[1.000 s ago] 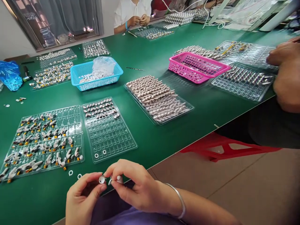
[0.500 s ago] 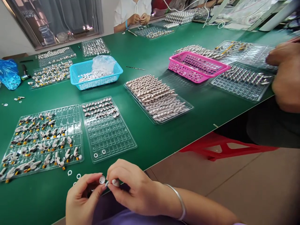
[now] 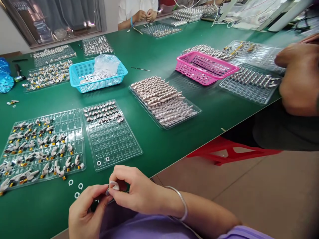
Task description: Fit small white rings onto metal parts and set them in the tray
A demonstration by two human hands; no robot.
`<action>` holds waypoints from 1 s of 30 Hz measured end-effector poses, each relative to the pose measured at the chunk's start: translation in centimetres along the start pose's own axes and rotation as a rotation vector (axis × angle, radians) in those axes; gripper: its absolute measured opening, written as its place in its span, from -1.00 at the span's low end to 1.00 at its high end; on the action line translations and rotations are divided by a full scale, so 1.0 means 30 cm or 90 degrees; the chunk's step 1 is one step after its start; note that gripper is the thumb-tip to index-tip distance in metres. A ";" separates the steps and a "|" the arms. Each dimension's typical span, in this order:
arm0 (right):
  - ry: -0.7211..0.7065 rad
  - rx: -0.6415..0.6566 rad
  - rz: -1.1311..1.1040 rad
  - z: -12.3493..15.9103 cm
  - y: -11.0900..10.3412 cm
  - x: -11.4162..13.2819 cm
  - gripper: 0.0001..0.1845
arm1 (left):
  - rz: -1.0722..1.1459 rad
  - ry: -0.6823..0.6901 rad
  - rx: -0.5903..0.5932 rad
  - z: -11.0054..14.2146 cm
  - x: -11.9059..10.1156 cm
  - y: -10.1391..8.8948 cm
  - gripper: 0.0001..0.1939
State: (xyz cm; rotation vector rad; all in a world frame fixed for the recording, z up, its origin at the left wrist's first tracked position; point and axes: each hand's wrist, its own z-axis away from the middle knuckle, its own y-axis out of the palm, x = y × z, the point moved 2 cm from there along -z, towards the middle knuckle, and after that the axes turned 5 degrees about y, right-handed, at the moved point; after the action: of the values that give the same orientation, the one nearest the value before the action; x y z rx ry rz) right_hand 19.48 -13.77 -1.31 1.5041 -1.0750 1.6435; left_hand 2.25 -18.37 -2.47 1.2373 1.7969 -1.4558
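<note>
At the table's front edge my left hand (image 3: 87, 209) and my right hand (image 3: 137, 191) meet, fingertips nearly touching. My right thumb and fingers pinch a white earbud shell (image 3: 114, 185) with a short stem. Between my left thumb and forefinger sits a small round earbud cap (image 3: 107, 192), pressed close to the shell; whether the two parts are joined I cannot tell. White rings (image 3: 80, 186) lie on the green table by my left hand. Beyond them are a clear tray of earbud shells with yellow tabs (image 3: 56, 169) and a tray of small round caps (image 3: 117, 144).
A tray stacked with pale stemmed parts (image 3: 161, 99) lies ahead. Behind stand a blue basket (image 3: 97, 85) with a plastic bag and a pink basket (image 3: 196, 77). A co-worker's hand (image 3: 299, 73) is at the right; another person's hands (image 3: 146, 15) work across the table.
My right hand has turned the earbud shell and brought it against the cap in my left fingers. The cap's white round face no longer shows. The whole view has shifted slightly.
</note>
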 end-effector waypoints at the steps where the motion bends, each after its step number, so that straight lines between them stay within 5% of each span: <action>1: 0.000 0.001 0.000 0.001 0.000 0.001 -0.89 | -0.001 0.001 0.000 0.000 -0.001 0.000 -0.72; 16: -0.021 -0.002 0.015 0.007 0.004 0.006 -0.87 | -0.032 0.011 -0.003 -0.005 -0.023 -0.006 -0.70; 30: 0.275 0.190 -0.291 -0.025 -0.002 -0.041 -0.87 | 0.043 -0.017 -0.013 -0.017 -0.027 -0.003 -0.73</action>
State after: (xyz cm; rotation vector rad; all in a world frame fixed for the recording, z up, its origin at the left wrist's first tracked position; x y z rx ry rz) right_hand 19.35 -13.01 -2.52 1.3519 -0.2379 1.7249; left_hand 2.62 -18.15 -1.61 1.2502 1.7309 -1.4072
